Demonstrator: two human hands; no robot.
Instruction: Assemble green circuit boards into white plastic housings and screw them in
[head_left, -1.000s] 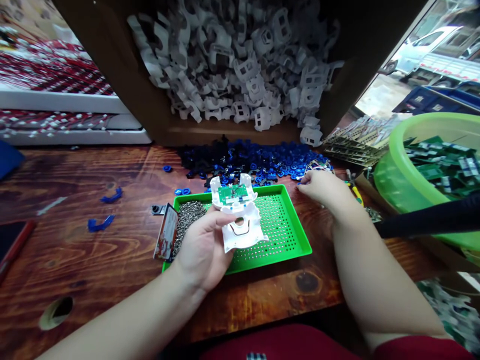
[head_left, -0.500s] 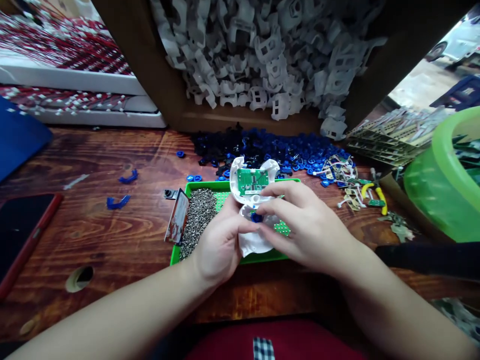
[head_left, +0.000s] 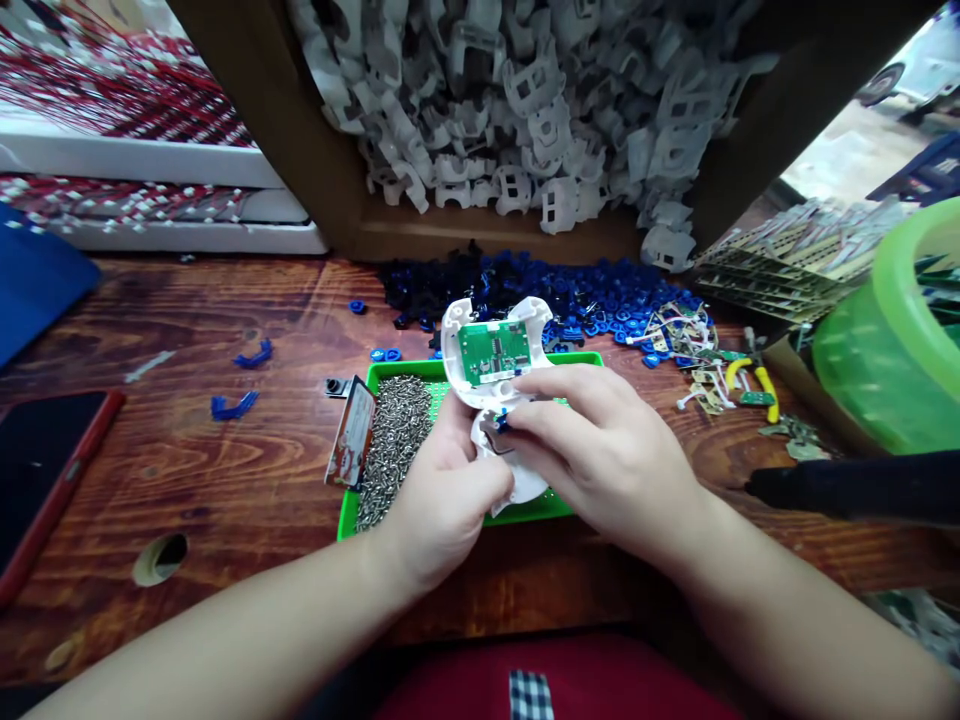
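My left hand (head_left: 457, 490) is closed around a white plastic housing (head_left: 456, 350), which lies over a green tray (head_left: 442, 372). In the housing's upper part sits a green circuit board (head_left: 491, 350) with small chips and a white connector strip. My right hand (head_left: 592, 440) pinches a small blue plastic piece (head_left: 501, 422) at the lower part of the housing; its fingers partly hide that area. Small metal screws (head_left: 401, 440) fill the left side of the tray.
Blue and black plastic pieces (head_left: 540, 285) are heaped behind the tray, below a box of white plastic parts (head_left: 559, 205). Rightward lie yellow-handled cutters (head_left: 765, 390) and a green bucket (head_left: 855, 350). At left are a phone (head_left: 45, 460) and loose blue pieces (head_left: 234, 405).
The housing has shifted slightly up and left and shows more of its board. The blue piece is now raised between my right fingertips; my left thumb has moved down.
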